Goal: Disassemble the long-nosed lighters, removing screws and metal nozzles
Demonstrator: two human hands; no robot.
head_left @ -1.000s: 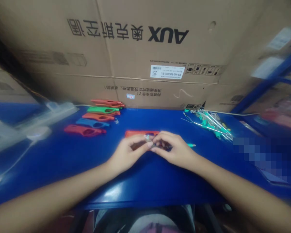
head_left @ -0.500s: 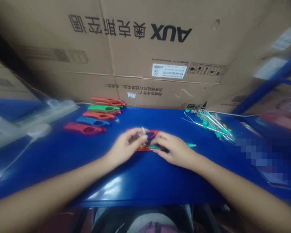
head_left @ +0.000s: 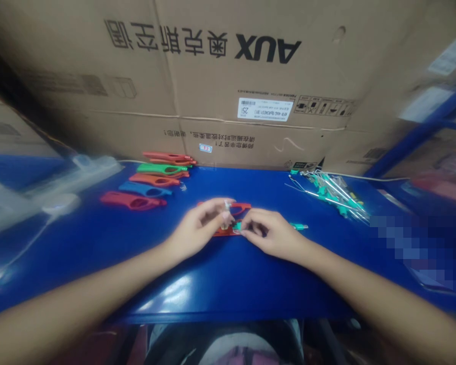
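An orange-red plastic casing (head_left: 240, 206) with an oval opening lies on the blue table under my fingertips; it resembles a long-nosed lighter shell. My left hand (head_left: 195, 225) is closed, pinching a small whitish part (head_left: 227, 205) between thumb and forefinger above the casing. With fingers curled, my right hand (head_left: 275, 230) grips a slim green part (head_left: 299, 226), whose far end sticks out to the right. The green part's other end shows at my right fingertips, over the casing, with a thin pale wire beside it. My fingers hide much of both.
Several coloured casings (head_left: 152, 190) lie in a row at the back left. A pile of green parts with metal rods (head_left: 330, 195) sits at the back right. A large cardboard sheet (head_left: 197, 91) stands behind the table. On the left are a power strip and white cable (head_left: 32, 251).
My right fingertips have drawn together into a tighter pinch near the green part's left end. My left hand has barely shifted, still holding the small whitish part.
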